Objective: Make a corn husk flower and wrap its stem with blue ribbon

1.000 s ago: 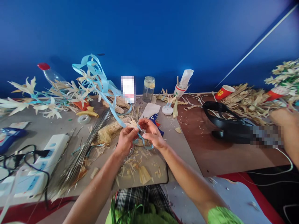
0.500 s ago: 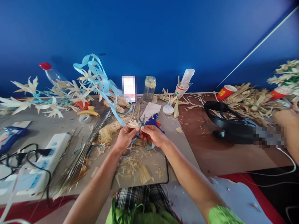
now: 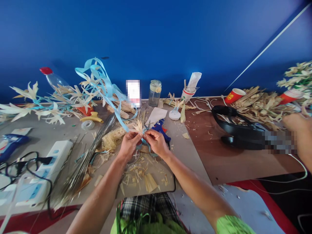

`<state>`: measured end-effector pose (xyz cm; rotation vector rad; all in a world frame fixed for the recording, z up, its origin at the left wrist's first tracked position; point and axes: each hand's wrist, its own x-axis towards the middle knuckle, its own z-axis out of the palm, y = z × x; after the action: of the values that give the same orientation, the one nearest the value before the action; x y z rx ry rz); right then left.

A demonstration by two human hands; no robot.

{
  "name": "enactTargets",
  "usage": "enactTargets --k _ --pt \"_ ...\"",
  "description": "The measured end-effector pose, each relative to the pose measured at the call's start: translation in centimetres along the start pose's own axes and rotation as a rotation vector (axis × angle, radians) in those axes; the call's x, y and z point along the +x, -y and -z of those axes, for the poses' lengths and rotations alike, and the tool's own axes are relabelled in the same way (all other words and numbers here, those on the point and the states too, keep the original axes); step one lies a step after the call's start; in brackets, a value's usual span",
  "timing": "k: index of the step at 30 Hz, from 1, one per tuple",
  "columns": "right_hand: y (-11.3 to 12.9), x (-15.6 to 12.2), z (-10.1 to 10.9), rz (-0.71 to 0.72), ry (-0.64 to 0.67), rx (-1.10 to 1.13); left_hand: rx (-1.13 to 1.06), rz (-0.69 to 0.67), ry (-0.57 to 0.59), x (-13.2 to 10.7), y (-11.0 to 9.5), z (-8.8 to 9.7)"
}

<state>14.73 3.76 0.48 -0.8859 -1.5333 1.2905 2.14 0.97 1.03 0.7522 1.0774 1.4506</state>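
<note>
My left hand (image 3: 128,145) pinches a small straw-coloured husk flower (image 3: 138,126) above the grey board (image 3: 44,136). My right hand (image 3: 156,142) is closed beside it, its fingertips on a light blue ribbon (image 3: 120,117) that runs from the flower up to a tangle of ribbon loops (image 3: 97,76) at the back left. The two hands nearly touch at the fingertips. Husk scraps (image 3: 140,174) lie on the board just below them.
Husk flowers on blue stems (image 3: 48,105), a bundle of thin wires (image 3: 85,159), a power strip (image 3: 39,175), a tape roll (image 3: 87,124), a glass jar (image 3: 155,93), paper cups (image 3: 234,96), a black bag (image 3: 240,130) and a husk pile (image 3: 263,105) surround me. Another person's arm (image 3: 301,136) enters at right.
My hands have drawn closer together and slightly toward the left. The ribbon loop that hung below my right hand is now pulled in tighter at the flower.
</note>
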Motion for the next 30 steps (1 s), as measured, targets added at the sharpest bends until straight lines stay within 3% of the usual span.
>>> enactTargets --k 4,8,13,17,24,27,30 --pt "0.1 -0.2 -0.2 0.153 -0.126 -0.218 -0.064 0.028 -0.014 -0.3 0.2 -0.4" --pt "0.2 -0.3 -0.4 0.187 -0.229 -0.270 -0.078 0.040 0.001 -0.6 0.3 -0.9" --pt "0.1 -0.5 -0.6 0.185 -0.263 -0.313 -0.075 0.029 -0.012 -0.6 0.6 -1.1" --pt "0.4 -0.3 -0.2 0.075 -0.156 -0.188 -0.045 0.014 -0.028 -0.2 0.7 -0.5" --pt "0.6 0.7 1.6 -0.321 0.016 0.320 0.015 -0.019 0.009 -0.1 0.1 0.1" --pt "0.4 0.7 1.3 -0.364 0.151 0.374 0.042 -0.021 0.034 -0.2 -0.1 0.0" --pt "0.1 0.6 0.7 -0.311 0.125 0.339 0.051 -0.012 0.024 -0.2 0.0 0.0"
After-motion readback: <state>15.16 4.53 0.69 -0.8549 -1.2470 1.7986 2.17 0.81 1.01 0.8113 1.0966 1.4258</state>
